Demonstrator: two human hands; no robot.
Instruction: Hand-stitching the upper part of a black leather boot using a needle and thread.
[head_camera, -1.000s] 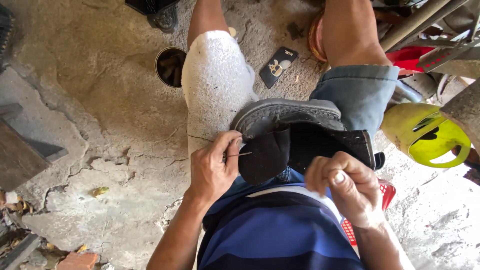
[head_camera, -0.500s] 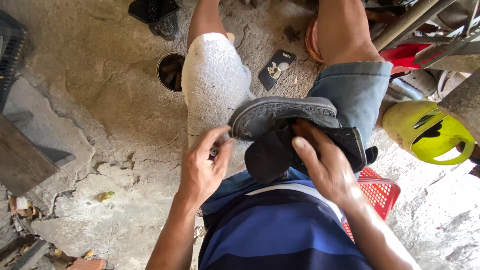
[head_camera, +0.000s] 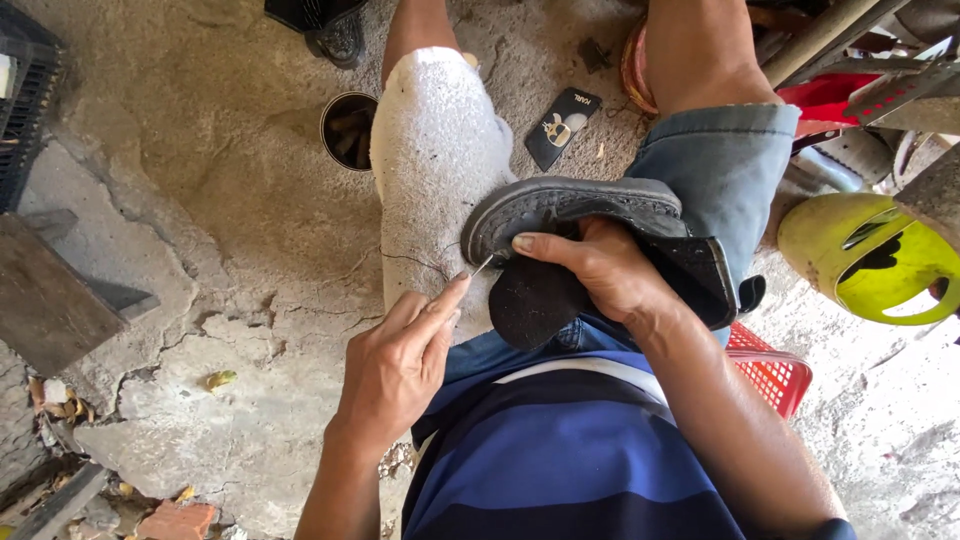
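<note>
Resting across the lap on a white cloth spread over the left thigh, a dark shoe lies on its side, grey sole turned away from the body. Right hand clamped over the shoe's upper, thumb stretched along the sole edge toward the toe, grip closed on the shoe. Left hand just beside the toe, fingers pinched on a thin needle whose tip meets the seam between sole and upper; grip closed on the needle. Black insole or tongue flap hanging from the shoe down toward the striped blue shirt. Beyond the shoe, on cracked concrete floor, a small round tin and a flat black case with a pale emblem. Right of the shoe, past the denim shorts leg, a yellow-green container; below that, just beside the right forearm, a red plastic basket. Far left of the shoe, a wooden board and a dark crate edge.
</note>
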